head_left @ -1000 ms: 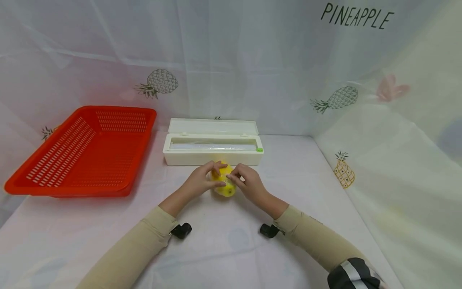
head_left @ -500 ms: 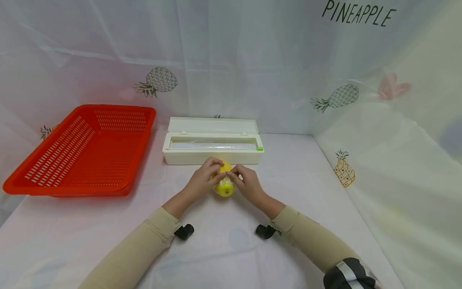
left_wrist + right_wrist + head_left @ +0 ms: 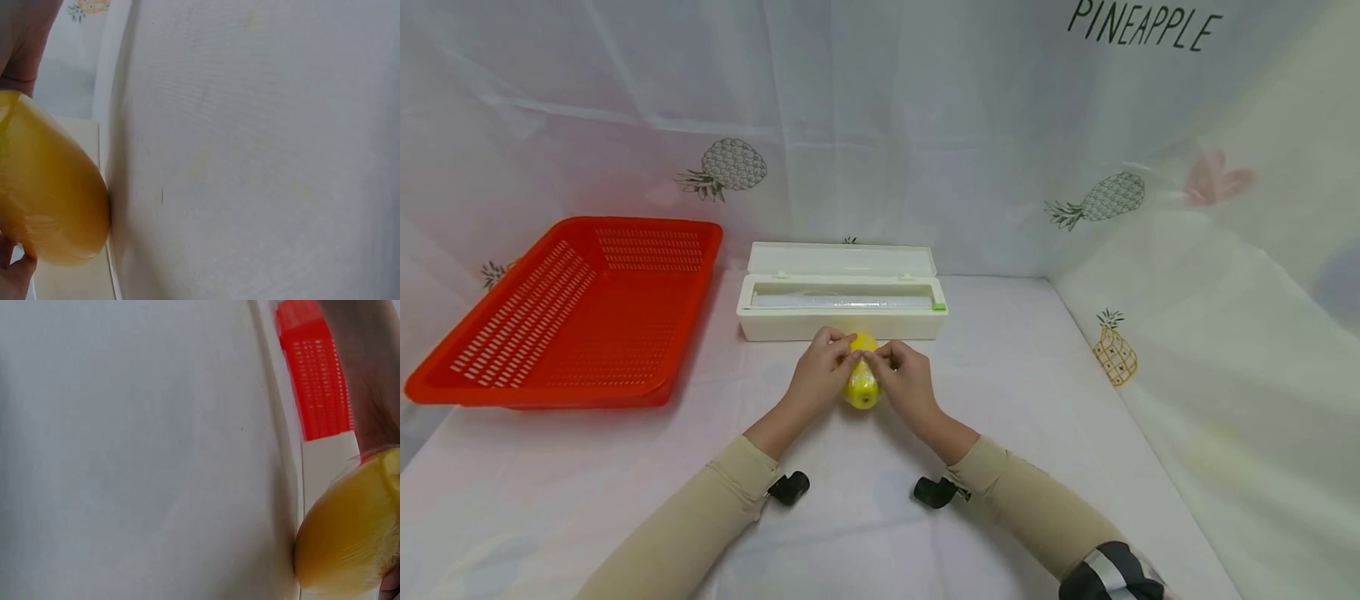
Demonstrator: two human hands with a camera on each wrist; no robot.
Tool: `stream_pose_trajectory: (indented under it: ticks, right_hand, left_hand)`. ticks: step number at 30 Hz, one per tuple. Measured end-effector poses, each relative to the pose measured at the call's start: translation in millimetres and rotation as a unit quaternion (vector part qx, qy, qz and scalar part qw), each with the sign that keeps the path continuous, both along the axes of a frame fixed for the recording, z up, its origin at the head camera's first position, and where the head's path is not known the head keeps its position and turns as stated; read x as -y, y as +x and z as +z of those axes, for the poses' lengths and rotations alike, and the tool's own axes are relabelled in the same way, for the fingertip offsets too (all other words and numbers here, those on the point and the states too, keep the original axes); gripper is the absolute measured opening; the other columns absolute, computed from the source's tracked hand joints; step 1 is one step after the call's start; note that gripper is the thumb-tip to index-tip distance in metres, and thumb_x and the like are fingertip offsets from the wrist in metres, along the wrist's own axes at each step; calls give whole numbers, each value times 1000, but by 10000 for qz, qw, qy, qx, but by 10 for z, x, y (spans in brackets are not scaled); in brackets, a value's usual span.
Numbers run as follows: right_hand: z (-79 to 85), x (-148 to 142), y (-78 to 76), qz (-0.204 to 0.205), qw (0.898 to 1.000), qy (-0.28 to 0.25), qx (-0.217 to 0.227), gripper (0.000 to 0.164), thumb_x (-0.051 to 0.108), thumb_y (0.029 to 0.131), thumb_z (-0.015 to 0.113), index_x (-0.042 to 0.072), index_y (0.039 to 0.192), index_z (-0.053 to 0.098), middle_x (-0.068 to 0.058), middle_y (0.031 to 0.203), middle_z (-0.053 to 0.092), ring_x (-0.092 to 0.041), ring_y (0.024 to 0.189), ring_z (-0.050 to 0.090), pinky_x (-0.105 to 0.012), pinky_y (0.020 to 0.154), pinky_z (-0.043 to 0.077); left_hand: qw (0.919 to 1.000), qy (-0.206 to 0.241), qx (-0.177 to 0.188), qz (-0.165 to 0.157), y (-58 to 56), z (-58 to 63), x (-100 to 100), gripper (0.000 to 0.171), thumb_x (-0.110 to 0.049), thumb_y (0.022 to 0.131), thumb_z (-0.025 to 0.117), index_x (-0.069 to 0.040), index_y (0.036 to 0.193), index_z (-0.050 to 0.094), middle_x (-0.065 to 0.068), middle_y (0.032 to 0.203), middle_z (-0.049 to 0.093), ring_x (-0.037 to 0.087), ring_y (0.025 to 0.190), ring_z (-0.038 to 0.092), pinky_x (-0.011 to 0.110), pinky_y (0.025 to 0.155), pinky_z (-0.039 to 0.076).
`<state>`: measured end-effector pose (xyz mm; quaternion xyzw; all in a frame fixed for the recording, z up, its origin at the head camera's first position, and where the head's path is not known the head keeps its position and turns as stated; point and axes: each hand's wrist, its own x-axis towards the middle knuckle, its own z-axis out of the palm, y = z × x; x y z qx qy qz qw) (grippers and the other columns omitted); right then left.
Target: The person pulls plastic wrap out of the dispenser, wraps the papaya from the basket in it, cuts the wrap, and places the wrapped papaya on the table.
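A smooth, oblong yellow fruit lies on the white cloth in the head view, its dark-dotted end toward me. Shiny cling film clings to it. From the left, my left hand pinches the film at the fruit's upper side. My right hand does the same from the right, the thumbs nearly meeting over the fruit. Both wrist views show the yellow fruit low against the cloth, with film wrinkles on its skin. The fingertips are partly hidden behind it there.
Just behind the hands stands a white cling film dispenser, lid up, with a film roll inside. A red plastic basket is at the left. A pineapple-print curtain hangs behind. Small black cameras sit at both wrists.
The fingertips have drawn together over the fruit, the left hand turning more upright and the right moving slightly left. The fruit has shifted a little to the left.
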<state>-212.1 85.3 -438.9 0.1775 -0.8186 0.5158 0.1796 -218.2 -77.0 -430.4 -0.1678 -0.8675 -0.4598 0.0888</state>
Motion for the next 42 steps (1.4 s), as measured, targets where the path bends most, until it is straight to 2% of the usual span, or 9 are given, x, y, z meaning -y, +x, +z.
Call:
stream_pose_trajectory:
  ticks: [4,11,15,19,21,26,31,37,42]
  right_hand:
    - [25,10,14,-9,9970,-281,724,14,12,89,73,3,84,63,-1,64,52,-11,54,43,-19,45,36]
    - [-5,-47,-51,228,9875,-332,1522,20,17,87,75,6,96,61,-1,65,40,-14,57,36,-22,49,29]
    - [23,-74,-60,546,9832,-340,1710,20,14,89,73,5,102,61,-2,70,38,-15,63,36,-23,53,29]
    - [0,-104,-88,655,9776,-387,1960,22,13,89,73,7,106,62,-3,77,40,-17,70,39,-23,58,31]
    - [-7,-114,-99,694,9758,-372,2042,20,13,88,73,7,105,65,-4,81,45,-19,74,41,-23,61,32]
    - [-93,-140,-143,992,9737,-611,1959,11,9,86,74,2,95,72,-3,89,55,-18,77,44,-21,63,36]
    - [-129,-138,-181,1035,9725,-768,1942,12,6,87,73,-4,94,73,1,86,56,-15,78,47,-18,63,40]
    - [-141,-119,-197,938,9702,-704,2119,17,10,90,70,-4,99,73,1,90,59,-16,83,49,-21,66,41]
    - [-101,-91,-204,596,9672,-644,2383,19,18,92,68,3,105,70,-1,92,56,-18,84,48,-23,67,40]
  left_hand:
    - [9989,416,146,-147,-2,-24,23,32,-8,93,64,-6,66,47,12,110,49,33,123,50,41,92,44]
    - [9991,79,-53,-403,-4,-79,85,31,-7,90,67,-7,65,49,15,122,50,33,116,49,44,98,42]
    - [9993,-22,172,-344,0,-81,110,16,-13,91,68,-3,90,55,19,134,40,37,127,40,49,107,35]
    - [9973,-377,466,-436,-50,-63,160,56,-23,91,70,-4,134,40,22,149,22,39,139,25,54,112,24]
    - [9951,-529,567,-620,-110,-51,203,73,-26,90,71,-5,145,29,21,154,16,38,142,20,55,113,21]
    - [9859,-781,994,-1099,-247,6,301,95,-33,86,75,-8,154,15,18,159,13,38,143,20,57,112,21]
    - [9756,-958,1334,-1455,-363,65,352,98,-37,84,76,-10,156,14,13,157,25,34,143,24,55,114,20]
    - [9688,-1624,978,-1596,-421,132,381,94,-40,83,75,-9,155,24,14,152,31,37,137,26,55,112,23]
    - [9657,-1936,582,-1632,-439,130,379,76,-43,88,70,-10,150,39,13,141,38,36,129,30,54,107,29]
